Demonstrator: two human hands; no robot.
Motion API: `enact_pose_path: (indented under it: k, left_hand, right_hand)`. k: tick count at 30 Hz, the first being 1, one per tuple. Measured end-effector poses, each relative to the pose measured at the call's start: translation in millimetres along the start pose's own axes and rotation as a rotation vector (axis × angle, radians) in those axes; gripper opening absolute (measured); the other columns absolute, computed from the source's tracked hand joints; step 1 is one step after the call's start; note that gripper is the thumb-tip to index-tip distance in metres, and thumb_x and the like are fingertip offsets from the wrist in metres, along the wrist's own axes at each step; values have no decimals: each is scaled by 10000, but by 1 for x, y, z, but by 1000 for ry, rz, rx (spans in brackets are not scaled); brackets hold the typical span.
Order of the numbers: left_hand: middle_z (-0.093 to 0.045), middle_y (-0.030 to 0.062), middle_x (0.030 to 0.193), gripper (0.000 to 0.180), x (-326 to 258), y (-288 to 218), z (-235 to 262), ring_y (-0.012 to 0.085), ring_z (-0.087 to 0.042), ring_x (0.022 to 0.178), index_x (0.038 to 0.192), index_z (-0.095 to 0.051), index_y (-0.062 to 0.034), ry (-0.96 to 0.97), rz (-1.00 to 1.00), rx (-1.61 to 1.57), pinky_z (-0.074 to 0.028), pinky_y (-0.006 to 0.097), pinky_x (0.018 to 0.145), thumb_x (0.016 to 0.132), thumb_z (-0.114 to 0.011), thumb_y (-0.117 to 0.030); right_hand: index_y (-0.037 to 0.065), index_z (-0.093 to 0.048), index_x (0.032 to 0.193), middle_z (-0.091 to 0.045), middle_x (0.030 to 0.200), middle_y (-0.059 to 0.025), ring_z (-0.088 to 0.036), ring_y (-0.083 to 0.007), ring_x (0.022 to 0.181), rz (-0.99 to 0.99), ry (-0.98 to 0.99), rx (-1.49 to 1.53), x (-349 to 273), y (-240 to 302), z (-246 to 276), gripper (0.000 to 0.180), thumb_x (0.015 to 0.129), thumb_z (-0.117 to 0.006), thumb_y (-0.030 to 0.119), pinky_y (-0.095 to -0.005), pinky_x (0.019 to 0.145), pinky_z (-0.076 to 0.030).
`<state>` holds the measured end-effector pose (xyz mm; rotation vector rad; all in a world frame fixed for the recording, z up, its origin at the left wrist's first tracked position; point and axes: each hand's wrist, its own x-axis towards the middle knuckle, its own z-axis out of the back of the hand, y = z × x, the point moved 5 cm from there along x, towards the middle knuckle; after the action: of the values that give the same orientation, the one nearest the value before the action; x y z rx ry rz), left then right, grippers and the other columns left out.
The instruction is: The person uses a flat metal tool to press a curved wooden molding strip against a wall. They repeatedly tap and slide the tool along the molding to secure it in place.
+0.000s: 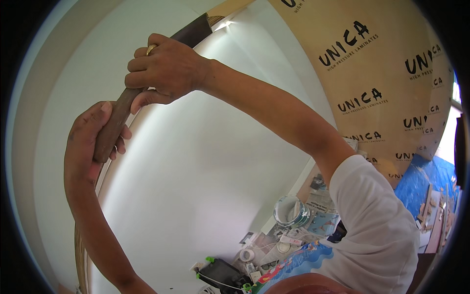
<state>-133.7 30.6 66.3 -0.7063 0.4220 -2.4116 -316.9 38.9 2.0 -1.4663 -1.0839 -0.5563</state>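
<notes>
A long, flat brown strip (111, 128) runs at a slant along a wall edge at the upper left, its upper part (192, 35) darker. My left hand (88, 132) grips its lower end, with the thumb on the front face and the fingertips showing past the far side. Higher up, my right hand (164, 66), with a ring on one finger, is closed over the strip's middle. Its fingers curl across the front and the thumb sits below. Whether the darker upper part is one piece with the lower part, I cannot tell, as my right hand covers the join.
A white wall (210, 157) fills the middle. Tan printed sheeting (362, 73) covers the panels at right, above a blue tarp (416, 176) and wood offcuts (431, 208). Low down are a paint-smeared bucket (290, 211), a tape roll (246, 255) and a black case with green corners (220, 272).
</notes>
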Motion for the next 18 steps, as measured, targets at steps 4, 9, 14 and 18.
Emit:
enact_pose_path:
  k: [4, 9, 14, 18]
  left_hand:
    - [-669, 48, 834, 461, -1, -4, -2, 88, -572, 593, 1218, -662, -38, -230, -248, 307, -437, 231, 518, 938, -686, -404]
    - [-669, 29, 826, 503, 0, 0, -6, 57, -515, 564, 1250, -664, -5, -383, -431, 469, -402, 220, 491, 855, -796, -287]
    - [-669, 17, 796, 503, 9, 10, -6, 35, -467, 523, 1218, -680, 13, -376, -270, 220, -341, 197, 443, 837, -820, -283]
    - [-682, 22, 813, 505, 11, 13, -9, 36, -465, 522, 1203, -684, 9, -383, -257, 164, -328, 195, 441, 838, -831, -307]
  right_hand:
    - [181, -723, 1013, -607, 754, 36, -607, -171, 724, -39, -7, 115, -3, -8, -7, 515, 929, -571, 665, -366, 762, -426]
    - [191, -759, 1047, -611, 823, 16, -606, -174, 796, -79, 67, 208, 0, -19, -7, 538, 942, -545, 674, -372, 820, -411]
    - [203, -780, 1006, -609, 902, -2, -592, -165, 897, -68, 76, 191, -4, -21, -8, 533, 934, -553, 679, -392, 868, -392]
    - [208, -781, 1025, -618, 906, 12, -601, -167, 906, -36, 5, 106, -8, -25, -8, 516, 928, -570, 669, -393, 896, -399]
